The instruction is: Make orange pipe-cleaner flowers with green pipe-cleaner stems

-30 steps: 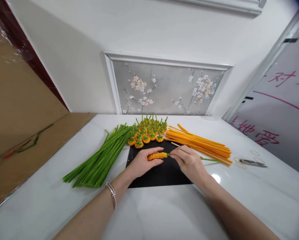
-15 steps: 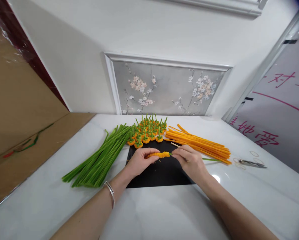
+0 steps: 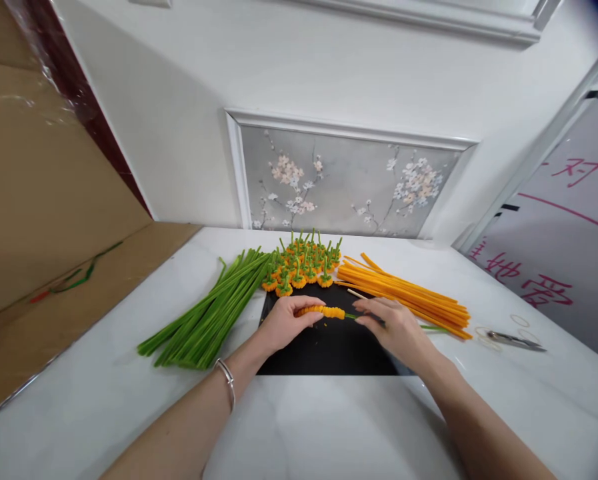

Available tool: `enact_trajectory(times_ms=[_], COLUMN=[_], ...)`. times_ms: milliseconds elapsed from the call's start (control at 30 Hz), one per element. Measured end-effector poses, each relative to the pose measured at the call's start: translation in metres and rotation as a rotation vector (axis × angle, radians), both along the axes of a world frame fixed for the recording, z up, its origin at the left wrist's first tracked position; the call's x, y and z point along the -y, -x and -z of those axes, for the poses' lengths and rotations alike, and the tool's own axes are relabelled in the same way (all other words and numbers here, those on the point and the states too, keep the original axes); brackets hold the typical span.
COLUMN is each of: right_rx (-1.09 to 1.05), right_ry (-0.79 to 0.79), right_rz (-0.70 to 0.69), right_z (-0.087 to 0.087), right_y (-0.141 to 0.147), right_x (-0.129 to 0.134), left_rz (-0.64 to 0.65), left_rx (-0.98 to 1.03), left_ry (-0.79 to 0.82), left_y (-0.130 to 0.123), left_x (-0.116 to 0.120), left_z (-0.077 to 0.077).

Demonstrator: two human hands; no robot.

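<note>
My left hand (image 3: 287, 323) pinches a ridged orange coil (image 3: 333, 312) between thumb and fingers, above a black mat (image 3: 323, 353). A green stem (image 3: 350, 316) comes out of the coil's right end and runs to my right hand (image 3: 396, 330), whose thumb and fingers are closed on it. The stem's far end shows to the right, past that hand. A thin pale stick (image 3: 357, 293) lies just above my right fingers. Behind the hands stand several small orange pieces with green stems (image 3: 306, 261), grouped at the mat's back edge.
Green fuzzy sticks (image 3: 209, 313) are piled at the left, orange ones (image 3: 409, 293) at the right. Farther right lie scissors (image 3: 516, 341) and thin rubber bands (image 3: 520, 321). Cardboard (image 3: 53, 267) lines the far left; a white wall (image 3: 179, 133) stands behind the table.
My right hand has moved right, away from the coil, and more green stem shows between the hands. My left hand still grips the coil. The whole view has shifted slightly.
</note>
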State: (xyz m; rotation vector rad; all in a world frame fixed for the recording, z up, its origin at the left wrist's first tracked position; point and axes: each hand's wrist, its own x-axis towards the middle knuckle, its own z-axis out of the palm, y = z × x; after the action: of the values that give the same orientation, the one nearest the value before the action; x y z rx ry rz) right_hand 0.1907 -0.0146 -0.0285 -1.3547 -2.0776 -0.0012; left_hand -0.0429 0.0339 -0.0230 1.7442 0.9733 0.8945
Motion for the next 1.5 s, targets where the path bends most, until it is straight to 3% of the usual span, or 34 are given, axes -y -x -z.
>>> enact_trajectory(times_ms=[200, 567, 767, 1033, 1267, 1500], right_rx=[0.020, -0.004, -0.013, 0.098, 0.130, 0.158], right_ry=[0.039, -0.066, -0.123, 0.018, -0.094, -0.153], right_rz=[-0.071, -0.043, -0.133, -0.051, -0.047, -0.091], right_z=[0.003, 0.006, 0.009, 0.004, -0.003, 0.002], right_y=[0.000, 0.007, 0.019, -0.009, -0.004, 0.010], right_x=[-0.001, 0.002, 0.001, -0.003, 0.000, 0.000], left_rz=[0.015, 0.046, 0.077, 0.065, 0.089, 0.106], left_rx=[-0.017, -0.101, -0.178, -0.160, -0.179, -0.221], left_ry=[-0.026, -0.055, -0.093, -0.091, -0.094, -0.103], left_y=[0.000, 0.000, 0.000, 0.002, 0.001, -0.001], left_x=[0.001, 0.004, 0.006, 0.007, 0.009, 0.008], left_z=[0.000, 0.002, 0.003, 0.002, -0.001, 0.001])
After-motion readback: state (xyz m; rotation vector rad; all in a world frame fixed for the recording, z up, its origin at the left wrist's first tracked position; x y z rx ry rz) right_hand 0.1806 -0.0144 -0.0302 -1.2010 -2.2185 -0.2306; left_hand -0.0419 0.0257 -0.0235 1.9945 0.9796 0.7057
